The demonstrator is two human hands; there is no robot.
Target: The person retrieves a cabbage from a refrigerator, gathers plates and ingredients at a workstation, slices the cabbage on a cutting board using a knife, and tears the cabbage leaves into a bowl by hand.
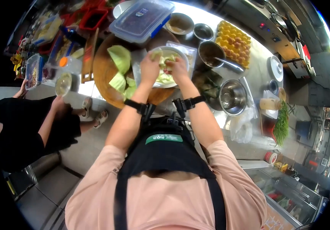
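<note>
Over a white bowl [187, 56] of torn pale green cabbage pieces [165, 79], both my hands work close together. My left hand [150, 67] is closed, its fingers curled around a piece of cabbage. Just across from it, my right hand [178, 69] is closed too, fingers bent in on cabbage; the fingertips are partly hidden among the leaves. Small reddish bits show between the hands. Larger cabbage leaves [119, 59] lie left of the bowl on a round wooden board [103, 63].
A lidded plastic box [142, 19] stands behind the bowl. To the right are a metal bowl with a spoon [211, 53], an egg tray [232, 44] and a steel bowl [233, 97]. At left, another person [38, 119] holds a clear container [63, 84].
</note>
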